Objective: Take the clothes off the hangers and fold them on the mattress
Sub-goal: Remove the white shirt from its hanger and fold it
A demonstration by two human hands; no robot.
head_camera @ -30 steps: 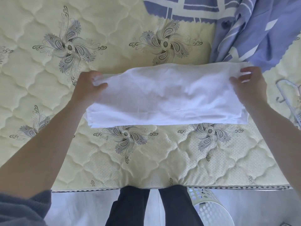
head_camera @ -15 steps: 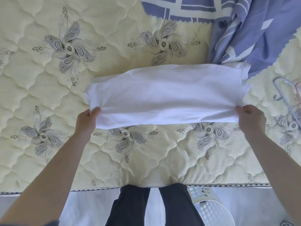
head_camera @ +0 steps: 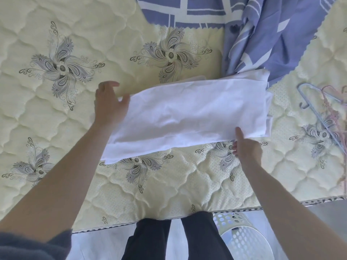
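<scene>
Pinching the near edge of the white garment [head_camera: 187,117] with the right hand [head_camera: 247,150], thumb on top, fingers curled beneath. At the garment's left end, left hand [head_camera: 109,106] open, fingers apart. Folded flat on the mattress [head_camera: 169,194].

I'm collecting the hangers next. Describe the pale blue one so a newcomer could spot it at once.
Start at the cream quilted mattress and go to its right edge, beyond the folded white garment. Among the hangers piled there, the pale blue hanger lies nearest the garment; the pink hangers lie farther right.
</scene>
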